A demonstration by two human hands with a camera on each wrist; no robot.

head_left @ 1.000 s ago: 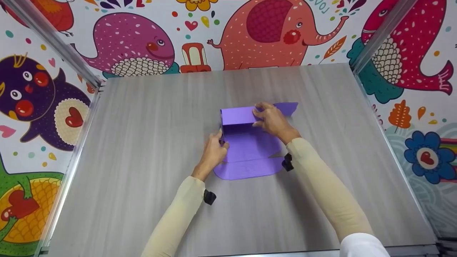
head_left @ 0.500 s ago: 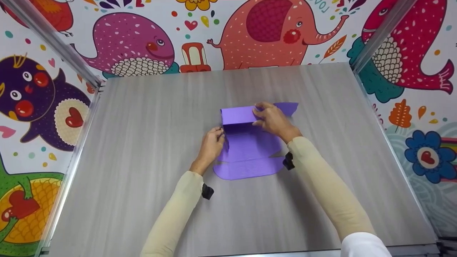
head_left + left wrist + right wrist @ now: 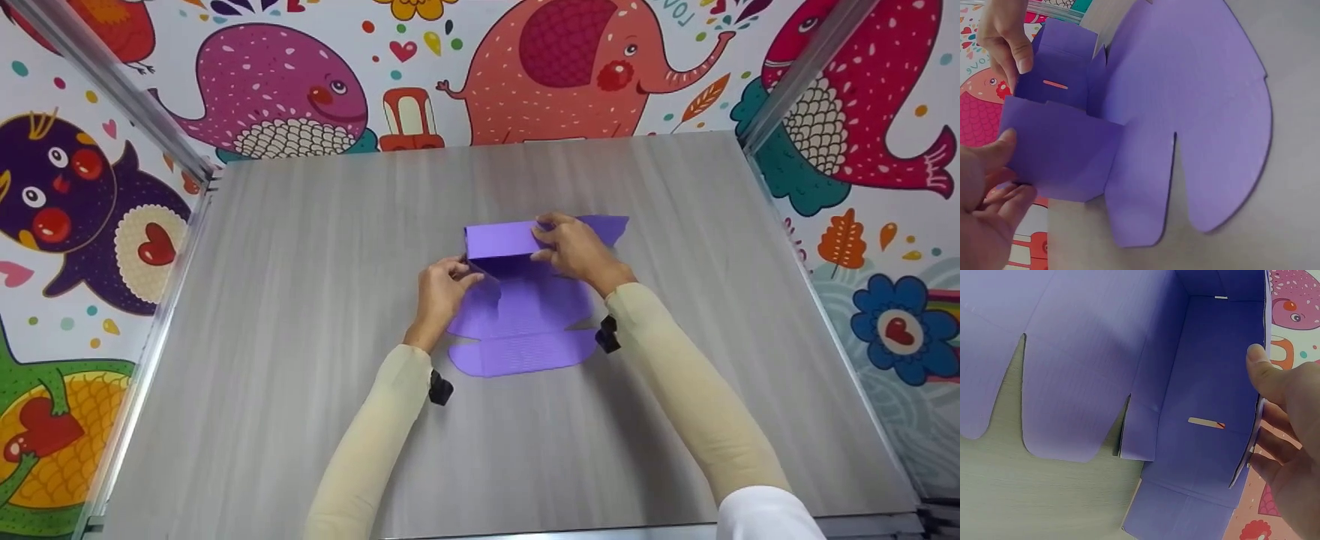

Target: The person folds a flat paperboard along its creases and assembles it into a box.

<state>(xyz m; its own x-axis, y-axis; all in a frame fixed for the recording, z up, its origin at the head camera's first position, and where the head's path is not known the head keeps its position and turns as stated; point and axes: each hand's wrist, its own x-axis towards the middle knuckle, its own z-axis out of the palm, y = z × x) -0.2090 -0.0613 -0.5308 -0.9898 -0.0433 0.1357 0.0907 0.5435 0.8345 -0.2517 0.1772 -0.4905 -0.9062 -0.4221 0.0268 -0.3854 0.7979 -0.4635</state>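
Note:
A partly folded purple cardboard box (image 3: 532,307) lies on the table, its back wall standing and its front panel spread flat. My left hand (image 3: 441,291) is at the box's left back corner. In the left wrist view its thumb and fingers pinch the edge of a side flap (image 3: 1061,149). My right hand (image 3: 574,253) grips the top strip of the raised wall, thumb on the inner face and fingers behind, as the right wrist view shows. A short slot (image 3: 1206,422) is cut in the wall. Beyond this hand a right side flap (image 3: 607,226) sticks out.
The grey wood-grain table (image 3: 322,300) stretches around the box on all sides. Printed panels with cartoon animals (image 3: 562,75) stand behind and beside it, with metal posts (image 3: 802,75) at the corners.
My left hand has moved back along the box's left side, uncovering the front left flap. The side flap it holds has swung into view, leaning inward. My right hand stays nearly in place.

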